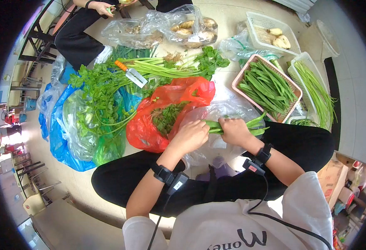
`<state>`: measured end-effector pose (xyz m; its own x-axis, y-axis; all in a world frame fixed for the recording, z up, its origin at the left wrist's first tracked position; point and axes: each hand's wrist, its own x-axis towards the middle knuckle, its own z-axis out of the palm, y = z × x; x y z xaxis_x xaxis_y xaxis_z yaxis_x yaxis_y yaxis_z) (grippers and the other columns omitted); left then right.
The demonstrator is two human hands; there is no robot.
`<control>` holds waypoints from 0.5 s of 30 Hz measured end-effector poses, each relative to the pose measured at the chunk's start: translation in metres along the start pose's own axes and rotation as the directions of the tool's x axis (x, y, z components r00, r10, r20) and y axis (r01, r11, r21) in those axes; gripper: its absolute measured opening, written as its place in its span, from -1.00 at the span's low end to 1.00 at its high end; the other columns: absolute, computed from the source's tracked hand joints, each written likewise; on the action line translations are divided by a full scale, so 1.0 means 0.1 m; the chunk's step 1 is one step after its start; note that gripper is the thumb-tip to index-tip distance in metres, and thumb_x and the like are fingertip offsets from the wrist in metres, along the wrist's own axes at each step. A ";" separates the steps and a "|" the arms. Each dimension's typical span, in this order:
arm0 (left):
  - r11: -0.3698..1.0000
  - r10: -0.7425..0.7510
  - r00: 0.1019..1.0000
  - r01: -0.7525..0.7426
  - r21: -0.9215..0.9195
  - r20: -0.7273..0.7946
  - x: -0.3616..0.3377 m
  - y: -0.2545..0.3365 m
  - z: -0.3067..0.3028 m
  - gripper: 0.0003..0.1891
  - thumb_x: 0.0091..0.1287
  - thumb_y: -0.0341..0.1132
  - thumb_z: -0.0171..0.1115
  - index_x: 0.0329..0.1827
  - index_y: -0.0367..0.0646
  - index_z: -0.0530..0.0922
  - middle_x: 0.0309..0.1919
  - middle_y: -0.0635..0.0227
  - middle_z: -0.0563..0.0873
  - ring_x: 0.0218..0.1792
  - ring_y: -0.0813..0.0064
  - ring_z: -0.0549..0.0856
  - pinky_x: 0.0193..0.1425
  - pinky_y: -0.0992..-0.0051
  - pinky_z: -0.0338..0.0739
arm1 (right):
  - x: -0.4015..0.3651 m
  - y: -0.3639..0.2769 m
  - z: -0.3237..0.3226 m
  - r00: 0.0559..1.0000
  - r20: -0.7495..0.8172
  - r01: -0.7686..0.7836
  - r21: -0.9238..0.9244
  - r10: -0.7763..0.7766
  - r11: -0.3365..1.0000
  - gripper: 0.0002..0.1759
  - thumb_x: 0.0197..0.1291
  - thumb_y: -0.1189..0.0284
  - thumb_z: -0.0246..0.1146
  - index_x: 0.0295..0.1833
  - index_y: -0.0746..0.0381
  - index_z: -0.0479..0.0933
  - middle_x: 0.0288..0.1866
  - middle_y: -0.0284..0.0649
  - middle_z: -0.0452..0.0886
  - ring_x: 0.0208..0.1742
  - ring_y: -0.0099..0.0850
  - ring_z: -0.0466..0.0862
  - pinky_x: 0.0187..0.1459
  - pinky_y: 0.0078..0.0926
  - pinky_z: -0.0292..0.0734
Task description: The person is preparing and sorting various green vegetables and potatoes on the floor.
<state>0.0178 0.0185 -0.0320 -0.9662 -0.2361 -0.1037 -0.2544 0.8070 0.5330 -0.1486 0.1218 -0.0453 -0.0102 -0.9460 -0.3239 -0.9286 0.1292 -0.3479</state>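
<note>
My left hand is closed round one end of a few flat green beans. Close beside it, my right hand grips the same beans, and their other ends stick out past its right side. Both hands are over a clear plastic bag between my knees. Left of my left hand, an open red plastic bag contains leafy greens. Up and to the right of my right hand, a pink basket is filled with more flat green beans.
A peeler-like blade with an orange handle lies on the celery-like greens. White baskets stand at right, one with peeled roots. Bags of muddy roots lie at the back. Another person's hand shows at top left.
</note>
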 end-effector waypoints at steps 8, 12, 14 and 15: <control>0.995 -0.097 0.994 0.098 -0.031 0.045 0.00 0.06 0.11 -0.83 0.17 -0.33 0.02 -0.40 -0.30 0.43 -0.37 0.06 0.57 -0.22 0.12 0.58 -0.08 0.21 0.45 | -0.01 0.00 0.04 0.999 0.034 0.003 -0.003 -0.003 1.000 -0.73 -0.12 0.46 0.13 -0.22 0.32 0.43 -0.43 0.01 0.60 -0.41 -0.09 0.65 -0.37 -0.20 0.55; 0.985 -0.169 0.982 0.171 0.020 -0.080 0.00 0.07 0.18 -0.84 0.15 -0.33 0.03 -0.43 -0.28 0.43 -0.44 0.08 0.58 -0.28 0.11 0.59 -0.11 0.22 0.45 | -0.06 -0.08 0.02 0.997 0.076 -0.026 0.029 0.024 0.999 -0.70 -0.13 0.46 0.13 -0.22 0.37 0.42 -0.43 0.04 0.60 -0.41 -0.09 0.65 -0.38 -0.18 0.55; 0.980 -0.186 0.974 0.193 0.043 -0.125 0.01 0.04 0.22 -0.85 0.14 -0.33 0.04 -0.44 -0.26 0.43 -0.46 0.10 0.58 -0.30 0.12 0.59 -0.12 0.23 0.46 | -0.09 -0.15 0.02 0.998 0.059 -0.014 0.058 0.011 0.998 -0.68 -0.14 0.45 0.13 -0.21 0.39 0.41 -0.42 0.05 0.60 -0.40 -0.08 0.65 -0.38 -0.17 0.55; 0.979 -0.187 0.973 0.196 0.052 -0.139 0.02 0.04 0.23 -0.85 0.13 -0.33 0.05 -0.45 -0.25 0.43 -0.47 0.11 0.58 -0.30 0.12 0.59 -0.13 0.24 0.45 | -0.11 -0.19 0.04 0.999 0.051 0.012 0.088 -0.016 0.996 -0.68 -0.15 0.45 0.13 -0.21 0.38 0.40 -0.47 0.04 0.59 -0.43 -0.06 0.63 -0.38 -0.15 0.54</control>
<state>0.0136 0.0332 -0.0493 -0.8862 -0.4556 -0.0841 -0.4404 0.7722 0.4580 -0.1294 0.1311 -0.0388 0.0238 -0.9317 -0.3625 -0.8925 0.1435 -0.4276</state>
